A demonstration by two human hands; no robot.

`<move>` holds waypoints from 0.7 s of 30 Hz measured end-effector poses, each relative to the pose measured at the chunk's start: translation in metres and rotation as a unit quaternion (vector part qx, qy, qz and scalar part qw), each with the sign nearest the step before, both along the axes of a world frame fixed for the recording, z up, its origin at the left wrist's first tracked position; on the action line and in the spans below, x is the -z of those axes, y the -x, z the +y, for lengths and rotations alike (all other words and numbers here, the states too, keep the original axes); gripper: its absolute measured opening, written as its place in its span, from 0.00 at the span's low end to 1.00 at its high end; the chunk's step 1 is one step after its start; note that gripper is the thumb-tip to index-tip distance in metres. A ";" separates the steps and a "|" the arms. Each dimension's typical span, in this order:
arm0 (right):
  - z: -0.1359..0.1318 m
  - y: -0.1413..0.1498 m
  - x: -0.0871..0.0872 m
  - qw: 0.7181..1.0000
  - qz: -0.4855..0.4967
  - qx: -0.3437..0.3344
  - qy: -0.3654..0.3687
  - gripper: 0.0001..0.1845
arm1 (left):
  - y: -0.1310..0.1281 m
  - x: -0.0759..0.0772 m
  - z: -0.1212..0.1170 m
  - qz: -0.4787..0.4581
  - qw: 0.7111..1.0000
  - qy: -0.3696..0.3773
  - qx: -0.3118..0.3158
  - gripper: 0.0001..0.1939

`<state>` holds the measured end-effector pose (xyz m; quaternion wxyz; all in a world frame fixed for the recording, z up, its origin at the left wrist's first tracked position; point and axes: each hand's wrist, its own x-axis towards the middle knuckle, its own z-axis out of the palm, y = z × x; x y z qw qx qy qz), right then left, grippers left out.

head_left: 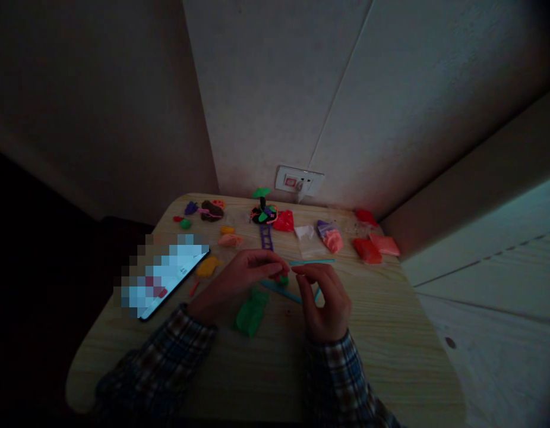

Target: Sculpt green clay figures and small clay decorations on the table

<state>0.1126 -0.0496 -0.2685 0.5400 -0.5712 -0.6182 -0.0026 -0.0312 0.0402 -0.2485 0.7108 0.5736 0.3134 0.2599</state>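
Note:
Over the middle of the table, my left hand (259, 268) is closed, its thumb and fingers pinched around a small green clay lump (283, 280) that shows just below the fingertips. Close beside it, my right hand (324, 297) makes a pinch with thumb and forefinger; whatever is between those tips is too small to make out. The two sets of fingertips nearly meet. Light blue tool sticks (281, 291) lie on the tabletop under and behind the hands. A green clay packet (250, 312) rests below my left wrist.
A lit phone (168, 276) lies at the left of the wooden table (382, 356). Along the back stand a small black-and-green clay model (262, 213) with a purple ladder (266, 238), and red clay packets (367, 250). A wall socket (299, 179) sits behind.

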 end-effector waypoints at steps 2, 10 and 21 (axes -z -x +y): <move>0.000 0.000 0.000 1.000 -0.001 -0.001 0.002 0.07 | 0.000 0.001 0.000 -0.002 1.000 0.000 -0.006 0.11; 0.000 0.000 0.003 1.000 0.011 -0.013 0.022 0.05 | 0.000 0.001 -0.001 -0.005 0.999 -0.033 -0.002 0.04; 0.001 0.001 0.005 1.000 0.019 -0.001 0.025 0.05 | -0.001 0.000 -0.002 0.002 0.999 -0.041 0.010 0.03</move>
